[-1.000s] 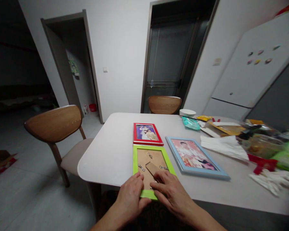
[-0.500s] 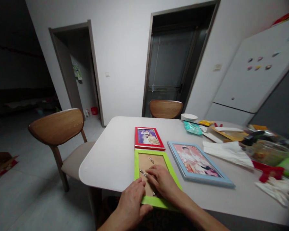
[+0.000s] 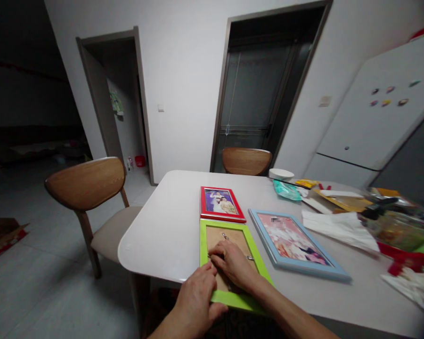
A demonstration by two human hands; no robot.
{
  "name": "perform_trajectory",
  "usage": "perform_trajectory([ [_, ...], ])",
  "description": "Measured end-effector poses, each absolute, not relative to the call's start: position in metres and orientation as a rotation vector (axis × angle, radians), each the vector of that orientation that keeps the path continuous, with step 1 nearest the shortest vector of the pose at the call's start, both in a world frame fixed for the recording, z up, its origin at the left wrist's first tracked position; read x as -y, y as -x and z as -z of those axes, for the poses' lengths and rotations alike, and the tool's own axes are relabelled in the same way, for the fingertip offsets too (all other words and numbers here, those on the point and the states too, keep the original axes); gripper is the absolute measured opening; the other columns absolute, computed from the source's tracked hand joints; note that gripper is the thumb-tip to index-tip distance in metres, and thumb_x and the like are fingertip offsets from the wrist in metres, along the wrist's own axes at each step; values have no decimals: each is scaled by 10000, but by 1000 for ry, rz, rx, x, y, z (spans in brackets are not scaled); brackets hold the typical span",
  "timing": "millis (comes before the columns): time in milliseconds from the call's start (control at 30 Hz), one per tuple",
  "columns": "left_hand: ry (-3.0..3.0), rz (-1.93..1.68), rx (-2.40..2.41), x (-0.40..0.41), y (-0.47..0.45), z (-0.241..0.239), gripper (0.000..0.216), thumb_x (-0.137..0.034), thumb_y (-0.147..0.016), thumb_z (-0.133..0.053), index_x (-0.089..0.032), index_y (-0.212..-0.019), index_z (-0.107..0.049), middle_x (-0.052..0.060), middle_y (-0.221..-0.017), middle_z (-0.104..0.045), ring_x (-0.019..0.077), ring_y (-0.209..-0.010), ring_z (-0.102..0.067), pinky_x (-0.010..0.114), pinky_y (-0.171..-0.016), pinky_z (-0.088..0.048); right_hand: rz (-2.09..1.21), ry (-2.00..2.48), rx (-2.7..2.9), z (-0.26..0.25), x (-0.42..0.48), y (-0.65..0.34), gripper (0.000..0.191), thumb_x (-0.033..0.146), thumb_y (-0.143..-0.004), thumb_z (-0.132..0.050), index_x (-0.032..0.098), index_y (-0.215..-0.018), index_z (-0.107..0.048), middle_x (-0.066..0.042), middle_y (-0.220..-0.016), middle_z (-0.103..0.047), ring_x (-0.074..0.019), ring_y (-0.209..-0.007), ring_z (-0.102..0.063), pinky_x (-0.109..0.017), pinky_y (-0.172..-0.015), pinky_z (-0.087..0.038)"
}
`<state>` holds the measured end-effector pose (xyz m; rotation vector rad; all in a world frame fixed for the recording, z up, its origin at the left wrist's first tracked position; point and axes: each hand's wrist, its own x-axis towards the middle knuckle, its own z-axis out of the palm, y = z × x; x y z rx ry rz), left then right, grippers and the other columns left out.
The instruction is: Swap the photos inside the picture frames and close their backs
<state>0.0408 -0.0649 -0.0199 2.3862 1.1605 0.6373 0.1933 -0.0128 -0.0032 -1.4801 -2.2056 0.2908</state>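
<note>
A green picture frame (image 3: 205,239) lies face down at the near edge of the white table (image 3: 162,226), its brown backing board up. My left hand (image 3: 197,295) grips the frame's near left corner, thumb under the edge. My right hand (image 3: 233,263) rests on the backing board, fingertips bent at a small metal clip on the board's left side. A red frame (image 3: 219,204) with a photo lies just beyond. A larger blue frame (image 3: 297,240) with a photo lies to the right.
White tissue (image 3: 339,225), a teal packet (image 3: 286,189), a white bowl (image 3: 281,174) and assorted clutter fill the table's right side. Wooden chairs stand at the left (image 3: 86,183) and far end (image 3: 246,161). A fridge (image 3: 371,122) stands at the right.
My right hand has slid from the board's near part and stand flap toward its left side, fingertips now at a clip. My left hand stays on the near left corner. The view shifted slightly.
</note>
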Motion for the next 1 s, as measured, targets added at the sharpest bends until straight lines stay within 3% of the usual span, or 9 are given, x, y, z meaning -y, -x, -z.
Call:
perform_trajectory([
  [133,-2386,-591,-1174,66,-40,20,494,-218,-593,-691,-134,-1039,-497,118,-1193,-494,244,-1154,-379,387,-965,-332,-241,1632,2030,1,-5,-220,279,220,-751,-395,158,-874,-638,-68,-871,-649,-159,-800,-563,-244,-718,-386],
  [400,-2385,-578,-1179,66,-40,18,493,-223,-584,-708,-115,-1022,-510,113,-1184,-501,223,-1158,-374,338,-979,-317,-281,1672,2149,7,-34,-234,231,202,-710,-446,199,-753,-673,-43,-804,-672,-156,-738,-582,-226,-654,-374],
  [667,-2378,-542,-1216,69,-40,14,555,-233,-598,-699,-75,-1084,-483,144,-1196,-484,231,-1159,-370,340,-984,-306,-248,1956,1927,15,-56,-219,244,344,-723,-461,177,-701,-638,-57,-701,-653,-149,-648,-560,-226,-533,-323],
  [1000,-2342,-475,-1240,71,-39,3,588,-220,-594,-684,-83,-1121,-463,151,-1200,-479,232,-1156,-376,342,-976,-312,-316,2167,1631,20,-72,-218,124,283,-599,-544,195,-641,-619,-66,-685,-648,-186,-650,-572,-233,-510,-321],
])
